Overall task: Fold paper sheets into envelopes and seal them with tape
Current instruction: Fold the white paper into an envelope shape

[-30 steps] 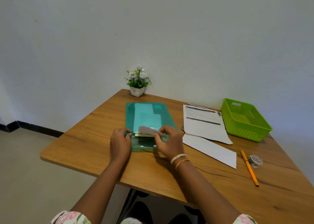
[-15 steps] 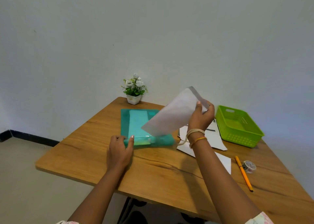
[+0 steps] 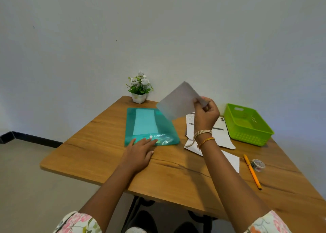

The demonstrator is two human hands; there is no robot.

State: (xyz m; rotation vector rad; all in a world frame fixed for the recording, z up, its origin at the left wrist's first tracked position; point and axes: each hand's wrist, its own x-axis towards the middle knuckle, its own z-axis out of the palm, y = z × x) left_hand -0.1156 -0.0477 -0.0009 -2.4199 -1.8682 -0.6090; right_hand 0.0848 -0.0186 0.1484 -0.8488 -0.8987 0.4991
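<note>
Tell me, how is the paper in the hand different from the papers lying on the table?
The held sheet is up in the air, tilted, pinched by the right hand; the papers on the table lie flat, untouched. The held sheet looks blank on the side we see; the table papers show printed text and dark bars. The held sheet is single; the table papers overlap in a loose pile. Both are white paper.

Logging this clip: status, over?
Right hand pinches white sheet aloft. Left hand flat on teal folder. Tape roll untouched. Nothing obstructing.
</note>
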